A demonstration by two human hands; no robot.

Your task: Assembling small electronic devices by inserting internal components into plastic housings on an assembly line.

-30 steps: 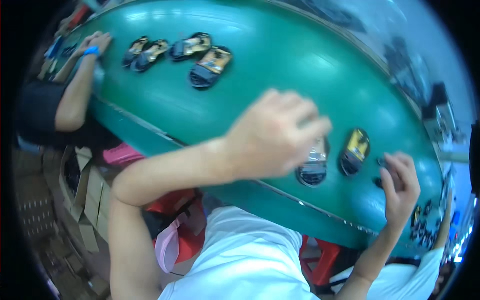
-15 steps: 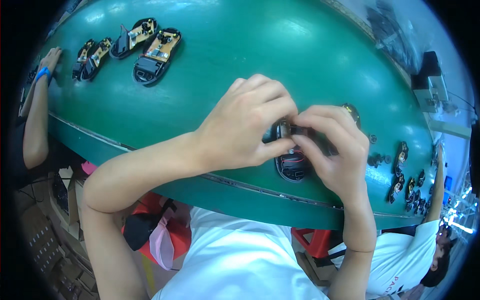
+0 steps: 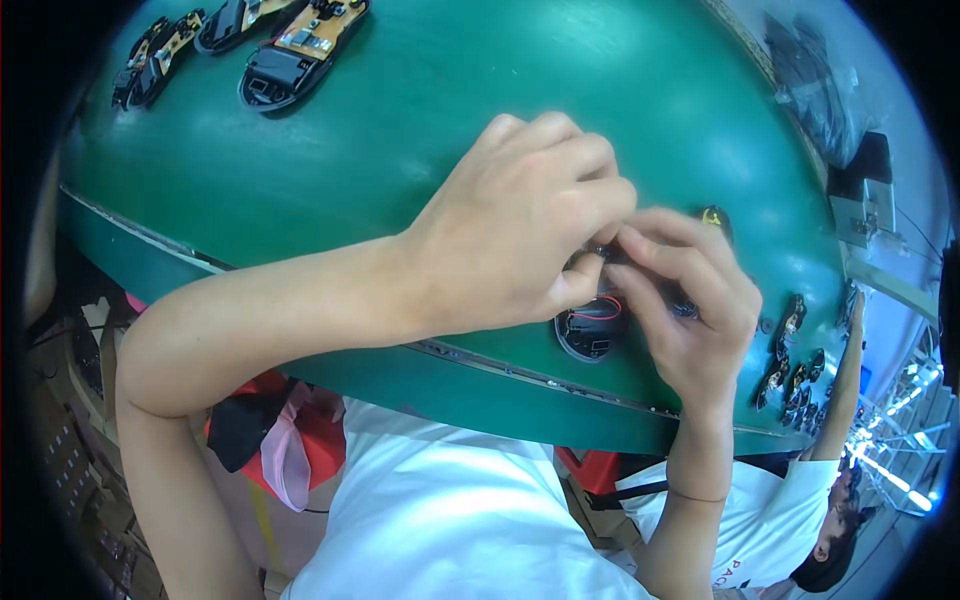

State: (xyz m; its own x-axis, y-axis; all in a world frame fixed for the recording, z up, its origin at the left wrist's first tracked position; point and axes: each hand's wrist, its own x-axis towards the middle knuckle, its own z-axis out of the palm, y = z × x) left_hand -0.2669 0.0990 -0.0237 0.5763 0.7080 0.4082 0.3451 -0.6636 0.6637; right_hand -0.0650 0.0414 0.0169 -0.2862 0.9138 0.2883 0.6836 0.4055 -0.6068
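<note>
My left hand [image 3: 530, 220] is bent over the table with thumb and fingers pinched together. My right hand [image 3: 690, 300] meets it from the right, thumb and index finger also pinching. A small dark part shows between the fingertips, mostly covered, and I cannot make out its kind. Just below them a black electronic device housing [image 3: 587, 343] with a rounded end lies on the green table [image 3: 440, 130]. A thin red wire [image 3: 600, 308] loops across its inside. My fingers hide the housing's upper part.
Opened device housings with tan circuit boards [image 3: 310, 38] lie at the far left. More small assemblies [image 3: 790, 330] lie at the right, near a co-worker in a white shirt [image 3: 770, 520]. Another housing [image 3: 715, 218] sits behind my right hand. Plastic bags [image 3: 810, 90] lie at the far right.
The view has shifted, so the far-left housings sit higher and further left. My hands have lifted slightly off the housing, showing more of the red wire, and stay pinched together.
</note>
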